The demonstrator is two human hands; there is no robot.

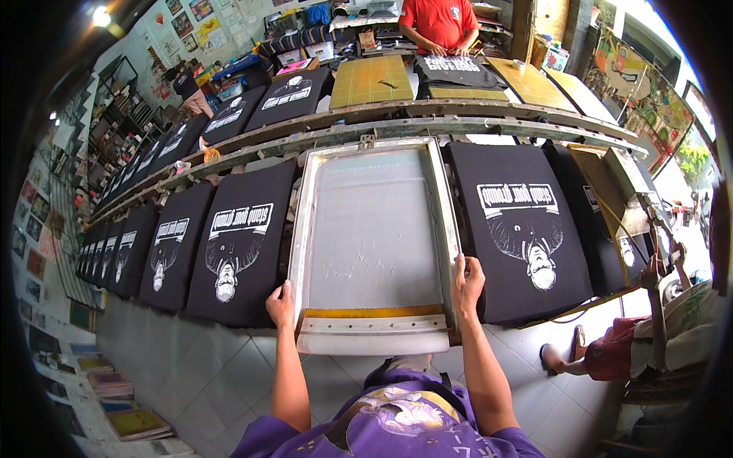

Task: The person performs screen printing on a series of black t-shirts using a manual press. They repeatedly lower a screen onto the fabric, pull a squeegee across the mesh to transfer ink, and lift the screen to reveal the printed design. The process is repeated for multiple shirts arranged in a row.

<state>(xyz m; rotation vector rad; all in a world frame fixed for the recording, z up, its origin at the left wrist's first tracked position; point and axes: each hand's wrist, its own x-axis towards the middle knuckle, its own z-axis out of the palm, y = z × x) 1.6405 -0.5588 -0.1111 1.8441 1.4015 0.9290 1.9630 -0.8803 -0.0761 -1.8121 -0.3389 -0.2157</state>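
A screen-printing frame [303, 221] with a pale metal rim and grey mesh lies level in front of me, over one of the printing boards. Across its near end rests a wide squeegee [374, 333] with an amber blade and a light handle. My left hand [281, 307] is closed on the frame's left edge near the front corner. On the opposite edge, a little farther up, my right hand [467, 284] grips the frame too. Black printed T-shirts lie on the boards either side, a left shirt [243, 221] and a right shirt [523, 217]. Whatever lies under the mesh is hidden.
Metal rails [366, 126] run across behind the frame. Beyond them stand more boards with black shirts and a yellow board [372, 82]. A person in red [440, 27] works at the far side. Another person's leg [569, 364] shows at right. Stacked screens [137, 422] sit at lower left.
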